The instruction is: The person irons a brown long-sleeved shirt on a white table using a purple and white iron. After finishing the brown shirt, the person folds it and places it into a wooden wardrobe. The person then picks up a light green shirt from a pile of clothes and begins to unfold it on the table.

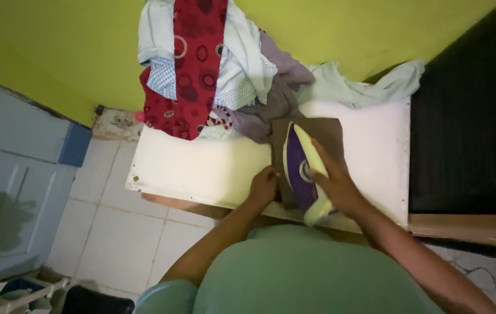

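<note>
A purple and pale yellow clothes iron (302,172) rests on a dark brown garment (330,132) spread on a white board (201,166). My right hand (336,185) grips the iron's handle from the right. My left hand (263,186) presses down on the garment's near left edge, right beside the iron.
A heap of clothes lies at the board's far end: a red patterned cloth (192,70), a light blue checked shirt (242,70), a mauve piece (283,81) and a mint green one (370,84). A yellow-green wall (56,46) stands behind. White floor tiles (125,232) lie left; a dark surface (469,134) lies right.
</note>
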